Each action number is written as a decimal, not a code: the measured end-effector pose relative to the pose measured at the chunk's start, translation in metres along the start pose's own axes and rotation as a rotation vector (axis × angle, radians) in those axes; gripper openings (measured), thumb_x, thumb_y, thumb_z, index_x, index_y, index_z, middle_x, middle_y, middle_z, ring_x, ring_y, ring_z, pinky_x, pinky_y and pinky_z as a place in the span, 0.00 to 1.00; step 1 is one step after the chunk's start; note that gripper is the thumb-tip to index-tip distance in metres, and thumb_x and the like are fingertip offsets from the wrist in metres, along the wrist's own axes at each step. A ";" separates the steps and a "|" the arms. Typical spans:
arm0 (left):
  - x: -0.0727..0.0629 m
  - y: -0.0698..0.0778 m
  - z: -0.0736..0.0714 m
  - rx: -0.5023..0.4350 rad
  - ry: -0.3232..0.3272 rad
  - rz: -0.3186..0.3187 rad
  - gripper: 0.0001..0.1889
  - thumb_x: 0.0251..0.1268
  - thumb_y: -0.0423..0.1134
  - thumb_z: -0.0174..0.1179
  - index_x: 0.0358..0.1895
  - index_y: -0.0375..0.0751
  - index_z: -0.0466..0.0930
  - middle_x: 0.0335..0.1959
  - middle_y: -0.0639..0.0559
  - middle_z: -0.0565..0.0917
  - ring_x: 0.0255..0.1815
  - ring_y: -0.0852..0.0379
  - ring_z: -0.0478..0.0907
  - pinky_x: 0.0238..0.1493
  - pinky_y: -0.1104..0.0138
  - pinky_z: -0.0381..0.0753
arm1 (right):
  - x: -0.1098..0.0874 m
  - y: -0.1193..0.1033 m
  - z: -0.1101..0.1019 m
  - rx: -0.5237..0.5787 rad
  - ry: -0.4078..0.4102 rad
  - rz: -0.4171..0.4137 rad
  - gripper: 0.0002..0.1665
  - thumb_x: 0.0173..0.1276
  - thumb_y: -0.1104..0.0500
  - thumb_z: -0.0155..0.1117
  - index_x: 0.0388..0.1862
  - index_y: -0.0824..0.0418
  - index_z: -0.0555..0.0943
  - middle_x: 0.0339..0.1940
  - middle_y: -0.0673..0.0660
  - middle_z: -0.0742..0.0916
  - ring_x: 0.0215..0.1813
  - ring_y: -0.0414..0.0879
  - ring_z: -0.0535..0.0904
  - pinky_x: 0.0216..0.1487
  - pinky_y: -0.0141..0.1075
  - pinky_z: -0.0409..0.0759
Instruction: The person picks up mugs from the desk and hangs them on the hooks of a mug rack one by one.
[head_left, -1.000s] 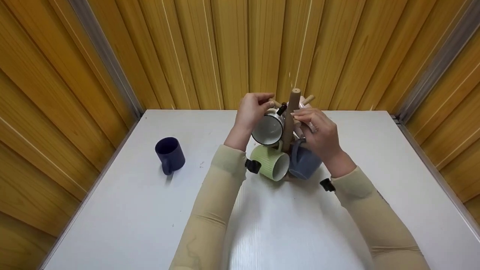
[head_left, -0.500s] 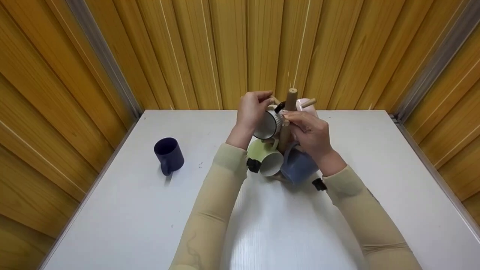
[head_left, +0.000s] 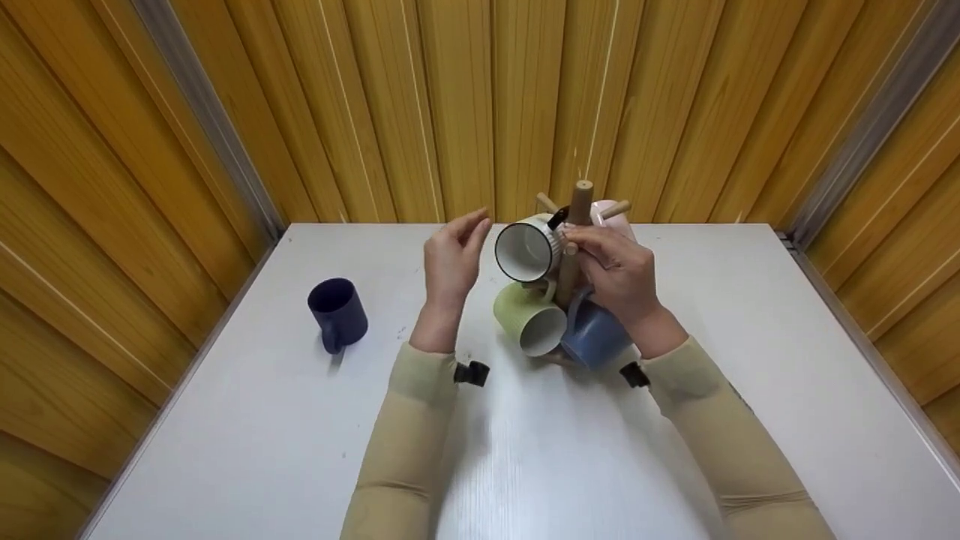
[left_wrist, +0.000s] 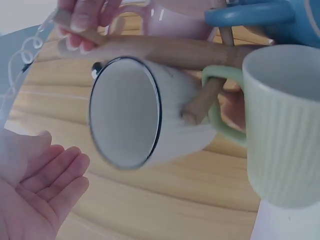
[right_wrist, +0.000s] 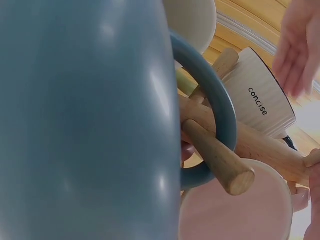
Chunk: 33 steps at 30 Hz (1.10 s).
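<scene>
A wooden mug tree (head_left: 582, 196) holds several mugs on its pegs. My right hand (head_left: 619, 262) pinches an upper front peg of it, also seen in the left wrist view (left_wrist: 82, 22). The white mug (head_left: 523, 252) with a black rim hangs by its dark handle on the left side, tilted with its mouth outward. Apart from it, to its left, is my left hand (head_left: 453, 259), fingers loosely extended and holding nothing. Below hang a ribbed green mug (left_wrist: 285, 145) and a blue mug (right_wrist: 90, 120), its handle around a peg. A pink mug (right_wrist: 240, 205) is partly hidden.
A dark blue mug (head_left: 341, 311) stands upright by itself on the left of the white table (head_left: 247, 435). Wood-patterned walls (head_left: 450, 97) enclose the back and both sides. Two upper pegs, such as the right rear peg (head_left: 616, 209), stick out from the tree.
My left hand has let go near the white mug and moved left and down. My right hand and the tree have shifted slightly left; the white mug stays hanging.
</scene>
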<state>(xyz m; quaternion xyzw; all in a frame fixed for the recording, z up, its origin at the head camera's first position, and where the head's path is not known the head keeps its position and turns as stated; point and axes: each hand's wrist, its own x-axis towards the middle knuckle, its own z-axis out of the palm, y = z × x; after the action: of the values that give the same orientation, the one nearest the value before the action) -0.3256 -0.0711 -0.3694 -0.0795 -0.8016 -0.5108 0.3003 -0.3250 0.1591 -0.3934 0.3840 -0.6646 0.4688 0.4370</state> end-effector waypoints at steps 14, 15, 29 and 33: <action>-0.035 -0.074 -0.122 0.073 0.256 -0.367 0.22 0.76 0.39 0.59 0.67 0.33 0.77 0.68 0.38 0.79 0.74 0.44 0.73 0.76 0.53 0.72 | -0.001 0.000 0.002 0.012 0.010 -0.008 0.16 0.54 0.81 0.73 0.41 0.71 0.88 0.42 0.66 0.92 0.55 0.38 0.88 0.61 0.33 0.83; -0.036 -0.079 -0.128 0.097 0.254 -0.397 0.23 0.77 0.39 0.59 0.70 0.32 0.75 0.71 0.38 0.77 0.76 0.43 0.71 0.77 0.53 0.70 | -0.001 0.000 0.002 0.011 0.014 -0.006 0.16 0.54 0.82 0.73 0.41 0.70 0.88 0.41 0.66 0.92 0.55 0.38 0.88 0.61 0.32 0.83; -0.045 -0.112 -0.157 0.368 0.042 -0.663 0.30 0.70 0.41 0.63 0.65 0.18 0.71 0.64 0.22 0.77 0.69 0.29 0.73 0.72 0.44 0.71 | -0.003 0.001 0.002 -0.006 0.022 0.021 0.15 0.54 0.81 0.73 0.40 0.70 0.88 0.41 0.65 0.92 0.55 0.35 0.87 0.62 0.32 0.83; -0.050 -0.118 -0.159 0.423 -0.029 -0.711 0.26 0.67 0.37 0.64 0.58 0.16 0.74 0.58 0.21 0.80 0.61 0.28 0.77 0.67 0.44 0.75 | -0.003 0.001 0.002 -0.011 0.026 0.023 0.15 0.54 0.81 0.73 0.39 0.70 0.88 0.41 0.65 0.92 0.55 0.34 0.87 0.62 0.31 0.83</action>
<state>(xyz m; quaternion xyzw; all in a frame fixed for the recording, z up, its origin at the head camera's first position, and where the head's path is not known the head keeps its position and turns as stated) -0.2730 -0.2543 -0.4410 0.2587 -0.8705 -0.4057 0.1035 -0.3253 0.1577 -0.3965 0.3677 -0.6658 0.4754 0.4422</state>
